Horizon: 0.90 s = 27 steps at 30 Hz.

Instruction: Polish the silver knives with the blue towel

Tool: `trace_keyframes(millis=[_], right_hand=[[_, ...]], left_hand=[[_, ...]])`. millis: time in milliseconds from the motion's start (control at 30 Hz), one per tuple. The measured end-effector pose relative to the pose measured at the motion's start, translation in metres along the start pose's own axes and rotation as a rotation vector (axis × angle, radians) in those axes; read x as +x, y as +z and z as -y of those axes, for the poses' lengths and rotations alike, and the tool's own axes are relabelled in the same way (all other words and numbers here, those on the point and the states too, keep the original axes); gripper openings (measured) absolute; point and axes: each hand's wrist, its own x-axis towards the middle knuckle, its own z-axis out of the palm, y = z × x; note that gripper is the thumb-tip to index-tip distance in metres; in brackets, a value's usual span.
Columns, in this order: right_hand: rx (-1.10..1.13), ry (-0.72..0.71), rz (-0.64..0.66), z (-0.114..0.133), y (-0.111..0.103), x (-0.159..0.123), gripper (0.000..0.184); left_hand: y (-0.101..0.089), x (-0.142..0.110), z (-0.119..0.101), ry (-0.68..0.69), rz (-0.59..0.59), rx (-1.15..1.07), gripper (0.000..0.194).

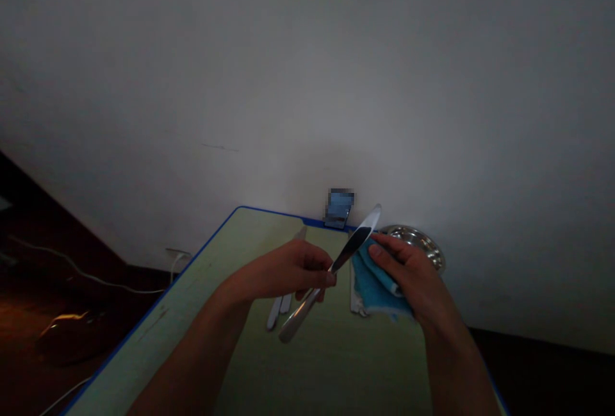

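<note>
A shiny metal table knife (356,241) is pinched near its middle by my left hand (296,270), its blade slanting up to the right and its handle down to the left. My right hand (408,268) grips a blue cloth (379,284), which hangs beneath the fingers close to the blade. Whether cloth and blade touch, I cannot tell. Under my left hand, more knives (275,313) lie on the table, partly hidden by it. Another pale, slim piece (354,297) lies at the cloth's left edge, mostly covered.
The pale green table (307,365) has a blue edge and stands against a grey wall. A round steel bowl (418,240) sits behind my right hand. A phone (339,208), partly pixelated, leans at the back edge. A white cable (91,268) runs along the left.
</note>
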Motion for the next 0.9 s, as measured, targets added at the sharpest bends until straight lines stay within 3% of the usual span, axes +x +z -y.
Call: trace_keyframes(millis=[900], right_hand=[[0.097,-0.069,-0.143,0.0,-0.011,-0.001,0.032]], left_hand=[[-0.007,-0.008,0.005,-0.051,0.108,0.128,0.027]])
